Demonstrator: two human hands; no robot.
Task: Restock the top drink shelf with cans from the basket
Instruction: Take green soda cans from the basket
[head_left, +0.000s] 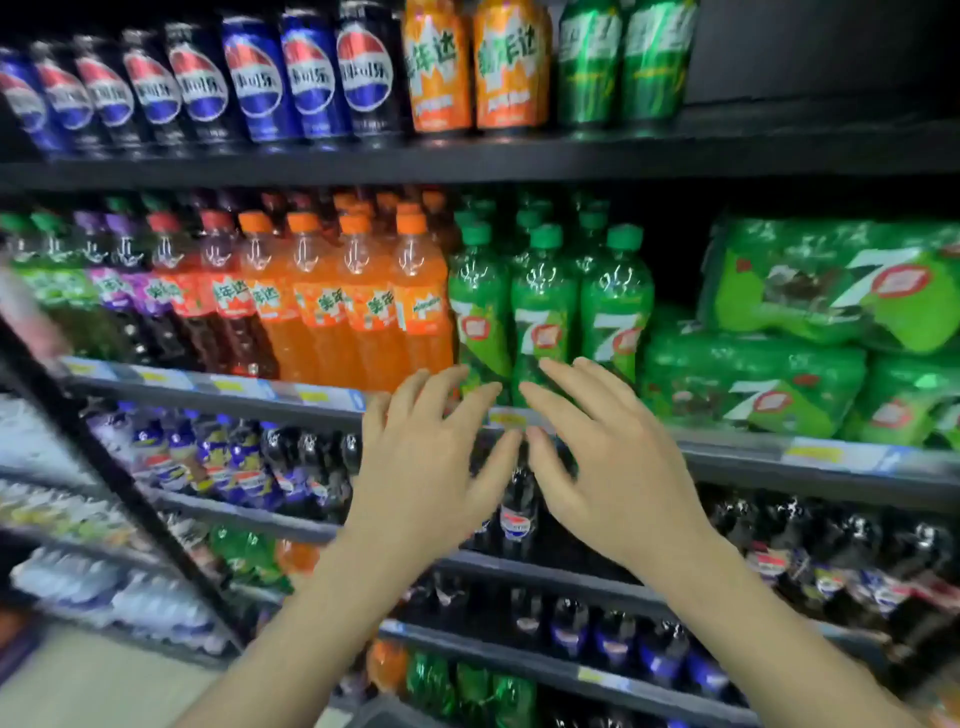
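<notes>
1. Head view shows a dark metal top shelf (519, 156) carrying one row of tall, glossy cylindrical cans, every one upright with its long axis vertical and its label facing outward.
2. Along that shelf, the blue and black cola cans (249, 83) fill the left stretch, two orange soda cans (475, 67) stand beside them, and two green soda cans (623, 62) come next; right of the green pair the shelf is dark and bare.
3. Below the top shelf, clear plastic bottles stand upright: orange-capped orange soda bottles (363, 312) and green lemon-lime bottles (543, 306), with soft green shrink-wrapped multipacks (810, 322) stacked to their right.
4. Left hand (421, 467) and right hand (618, 467) are raised well below the top shelf, in front of the green bottles, fingers spread and relaxed, grasping nothing, fingertips near each other.
5. No basket can be made out; lower shelves are blurred.
</notes>
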